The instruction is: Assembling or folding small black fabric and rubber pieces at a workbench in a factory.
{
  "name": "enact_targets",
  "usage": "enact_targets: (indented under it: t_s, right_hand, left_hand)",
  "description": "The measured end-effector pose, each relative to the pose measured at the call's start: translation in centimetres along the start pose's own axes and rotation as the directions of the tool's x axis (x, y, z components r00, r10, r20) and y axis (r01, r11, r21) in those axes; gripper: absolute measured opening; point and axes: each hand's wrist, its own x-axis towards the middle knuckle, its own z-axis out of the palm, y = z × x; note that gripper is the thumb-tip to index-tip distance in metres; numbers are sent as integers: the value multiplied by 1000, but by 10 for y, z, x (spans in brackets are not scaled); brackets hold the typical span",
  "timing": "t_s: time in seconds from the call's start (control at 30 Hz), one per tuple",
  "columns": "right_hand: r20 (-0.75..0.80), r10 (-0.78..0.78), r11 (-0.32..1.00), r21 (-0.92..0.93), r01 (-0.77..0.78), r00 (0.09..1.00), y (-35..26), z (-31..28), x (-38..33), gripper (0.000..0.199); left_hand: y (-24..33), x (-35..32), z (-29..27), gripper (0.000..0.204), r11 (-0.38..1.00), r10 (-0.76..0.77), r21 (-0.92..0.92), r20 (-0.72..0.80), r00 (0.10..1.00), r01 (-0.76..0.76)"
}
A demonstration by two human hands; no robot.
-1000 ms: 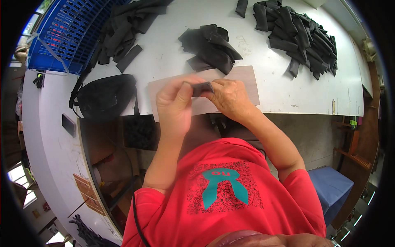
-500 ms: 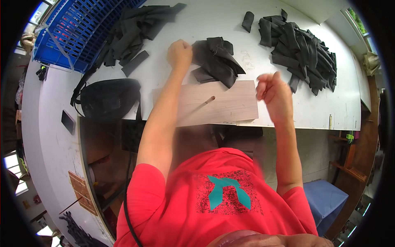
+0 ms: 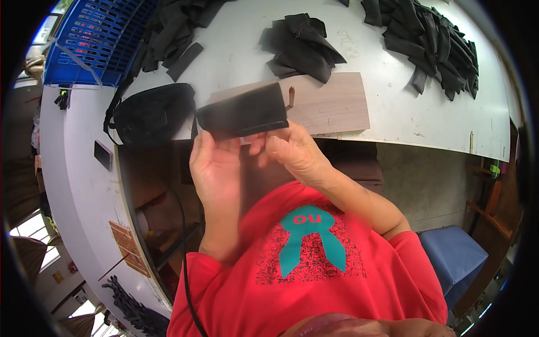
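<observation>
White worktable (image 3: 438, 126) ahead; just beyond both hands, a black fabric strip (image 3: 241, 109) runs lengthwise left to right, left hand (image 3: 216, 160) loosely pinching its near-left corner, right hand (image 3: 295, 151), fingers curled, its near-right.

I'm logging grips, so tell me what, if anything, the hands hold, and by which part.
A black fabric piece: the left hand holds its lower left corner, the right hand its lower edge near the right end.
</observation>
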Motion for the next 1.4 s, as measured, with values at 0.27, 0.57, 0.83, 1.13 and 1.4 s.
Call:
enact_targets:
  t_s: [0.27, 0.57, 0.83, 1.13, 1.4]
  right_hand:
    - [-77, -524, 691, -621, 370, 848, 2, -17, -1, 21]
    - [297, -784, -137, -939, 315, 545, -2, -36, -9, 20]
    - [484, -729, -386, -875, 293, 485, 2, -53, -7, 15]
    - [623, -630, -601, -769, 217, 464, -3, -60, -9, 17]
    - [261, -444, 75, -942, 326, 857, -18, -51, -23, 36]
  left_hand:
    - [-41, -14, -13, 11, 870, 10, 492, -110, 994, 45]
    - [-41, -42, 33, 11, 758, 166, 551, 355, 920, -349]
    - [-48, -30, 39, 7, 672, 63, 701, 267, 962, -239]
    - [-59, -25, 31, 6, 367, 205, 814, 402, 892, -451]
    - [-59, -12, 26, 5, 90, 341, 813, 518, 784, -576]
